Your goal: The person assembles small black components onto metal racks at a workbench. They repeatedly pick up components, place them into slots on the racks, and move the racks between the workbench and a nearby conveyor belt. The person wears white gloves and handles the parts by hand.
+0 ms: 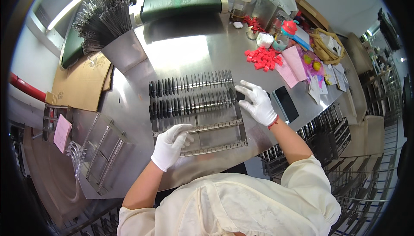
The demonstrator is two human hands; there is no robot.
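A metal rack with slotted rails lies on the steel table in front of me. Two rows of thin dark discs stand on edge in its farther part; the nearer rails are bare. My right hand, in a white glove, is at the rack's right end, thumb and forefinger closed about a small dark disc. At the near left corner is my left hand, also gloved. Its fingers are loosely bent and somewhat apart over the front rails, with nothing visible in them.
A second rack stands at left. Behind are a metal bin of wire pieces and a green conveyor bearing dark discs. Red pieces, pink paper, bottles and a phone lie at right. Filled racks stand beyond the table's right edge.
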